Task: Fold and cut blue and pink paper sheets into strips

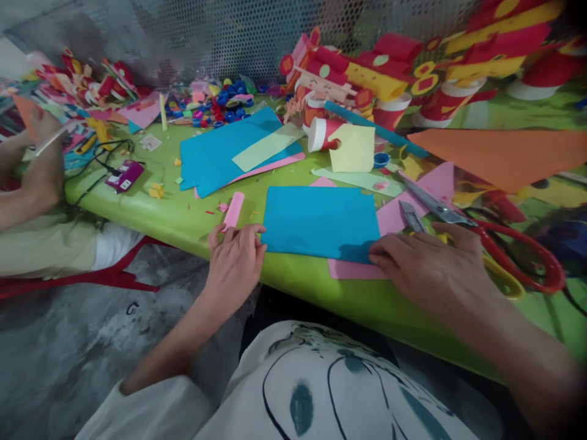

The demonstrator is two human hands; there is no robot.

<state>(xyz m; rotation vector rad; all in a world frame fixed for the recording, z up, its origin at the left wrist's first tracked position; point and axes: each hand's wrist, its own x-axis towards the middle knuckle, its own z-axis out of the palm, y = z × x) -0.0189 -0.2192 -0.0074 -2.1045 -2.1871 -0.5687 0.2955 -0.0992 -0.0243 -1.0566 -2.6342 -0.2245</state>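
Note:
A blue foam sheet point(321, 220) lies flat in front of me, near the green table's front edge. My left hand point(236, 260) has its fingers curled, thumb and forefinger closed at the sheet's lower left corner. At the lower right corner, my right hand point(426, 260) pinches the sheet's edge between thumb and fingers. Pink sheet point(358, 270) shows under the blue one, along its front and right side. A small pink strip point(234, 209) lies just beyond my left fingers. Beside my right hand are large scissors point(518, 250) with red handles and a grey blade tip point(411, 216).
A larger blue sheet point(220, 150) and a pale yellow piece point(352, 148) lie farther back. Red paper-cup figures point(316, 113) stand along the back. An orange sheet point(509, 156) is at right. A purple device point(123, 176) with cables sits left, near another person's hands point(43, 146).

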